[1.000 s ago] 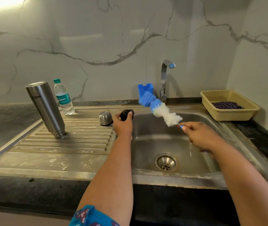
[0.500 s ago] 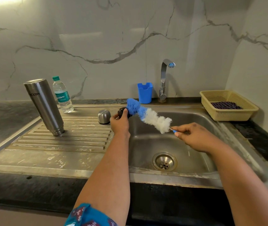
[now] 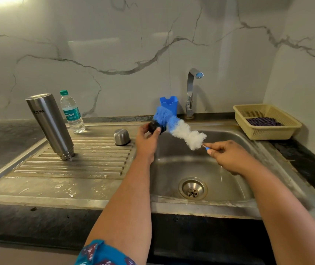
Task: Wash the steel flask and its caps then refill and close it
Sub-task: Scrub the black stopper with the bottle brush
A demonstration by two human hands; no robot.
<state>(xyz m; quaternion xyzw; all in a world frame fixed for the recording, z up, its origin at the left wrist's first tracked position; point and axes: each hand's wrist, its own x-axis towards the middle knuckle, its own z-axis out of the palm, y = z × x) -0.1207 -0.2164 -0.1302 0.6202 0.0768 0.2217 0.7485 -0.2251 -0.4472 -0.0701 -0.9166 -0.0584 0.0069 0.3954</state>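
- Here, the left hand (image 3: 146, 137) holds the small black inner cap (image 3: 155, 127) over the near-left corner of the sink basin (image 3: 235, 142), fingers curled round it and thumb on its rim, apparently turned to face the brush.
- The right hand (image 3: 227, 156) pinches the thin blue handle of the bottle brush (image 3: 179, 129) between thumb and fingertips, close to the bristles, which I'd guess gives finer control; the blue end of the brush meets the cap.
- Holding both over the basin seems sensible, as any drips would fall toward the drain (image 3: 193, 188).
- The steel flask (image 3: 50, 125) stands mouth-down and leaning on the ribbed drainboard (image 3: 80, 165), well apart from the hands, probably so it drains.
- The steel outer cap (image 3: 122, 137) sits upright on the drainboard just beside the left hand, untouched.
- A plastic water bottle (image 3: 72, 112) stands behind the flask, perhaps for the refill.
- The tap (image 3: 192, 88) shows no running water.
- By my judgement the cap scrubbing is in hand; refilling and closing are not yet done.
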